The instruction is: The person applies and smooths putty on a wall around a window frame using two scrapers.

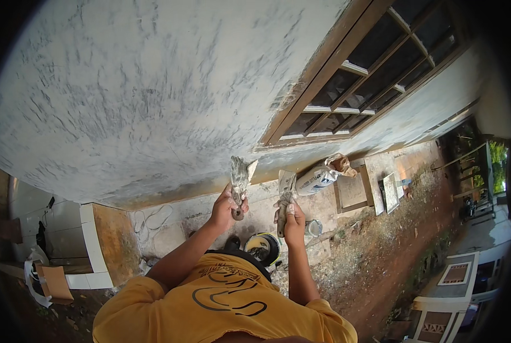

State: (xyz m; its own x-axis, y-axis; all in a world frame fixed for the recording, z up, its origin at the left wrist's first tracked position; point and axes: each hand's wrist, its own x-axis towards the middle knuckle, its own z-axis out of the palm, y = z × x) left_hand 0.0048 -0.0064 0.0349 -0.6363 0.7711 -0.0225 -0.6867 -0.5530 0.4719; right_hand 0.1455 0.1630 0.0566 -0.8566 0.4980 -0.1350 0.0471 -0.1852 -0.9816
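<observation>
My left hand (228,207) is closed round the handle of a putty knife (240,174), its blade pointing up and smeared with pale filler. Held upright in my right hand (292,217) is a second putty knife (287,183), its broad blade also coated. The two blades are apart, in front of the wall (152,114), whose whitish surface carries grey streaks. Below and between my hands stands a bucket (262,247) with pale material inside.
A wooden window frame (324,80) with dark panes is set in the wall at right. An opened white sack (319,178) leans at the wall's foot, near flat boards (355,191). A clear container (313,227) stands beside my right forearm. A tiled ledge (98,246) is at left.
</observation>
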